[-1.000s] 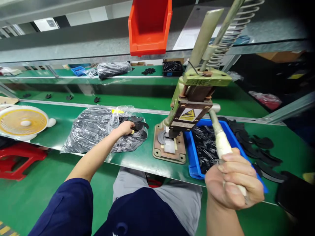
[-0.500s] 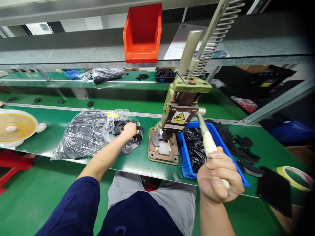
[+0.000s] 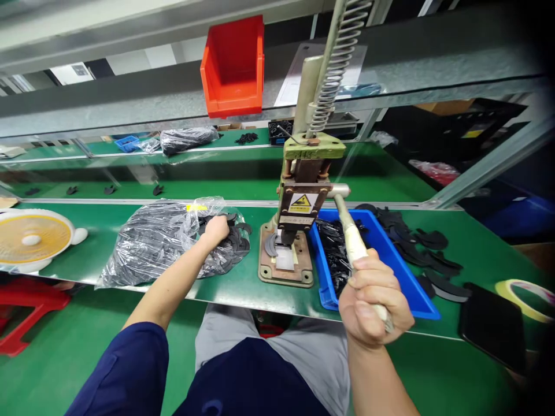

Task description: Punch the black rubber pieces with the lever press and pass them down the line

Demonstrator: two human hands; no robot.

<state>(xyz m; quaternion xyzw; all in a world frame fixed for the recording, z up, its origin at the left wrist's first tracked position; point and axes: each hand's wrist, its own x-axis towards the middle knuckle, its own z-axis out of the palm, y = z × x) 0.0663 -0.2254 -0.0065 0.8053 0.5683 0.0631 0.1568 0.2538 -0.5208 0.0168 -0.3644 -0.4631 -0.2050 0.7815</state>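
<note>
My right hand (image 3: pixel 375 297) is wrapped around the pale, tape-covered lever handle (image 3: pixel 354 242) of a green hand press (image 3: pixel 303 202). The lever slopes down towards me. On the press base lies a curved grey piece (image 3: pixel 271 245), beside a light plate under the punch. My left hand (image 3: pixel 215 230) reaches into the mouth of a clear plastic bag (image 3: pixel 143 242) full of dark curved pieces. Its fingers point down among the pieces (image 3: pixel 236 242) and are mostly hidden, so I cannot tell what they hold.
A blue tray (image 3: pixel 392 271) of small black parts stands right of the press. Beyond it lie loose dark curved pieces (image 3: pixel 433 260), a black phone-like slab (image 3: pixel 492 326) and a tape roll (image 3: pixel 524 300). A fan (image 3: pixel 32 238) sits at left; an orange bin (image 3: pixel 234 69) hangs above.
My left hand has shifted left, further into the bag's mouth. My right hand keeps its hold on the lever, which looks little changed. The view has tilted slightly.
</note>
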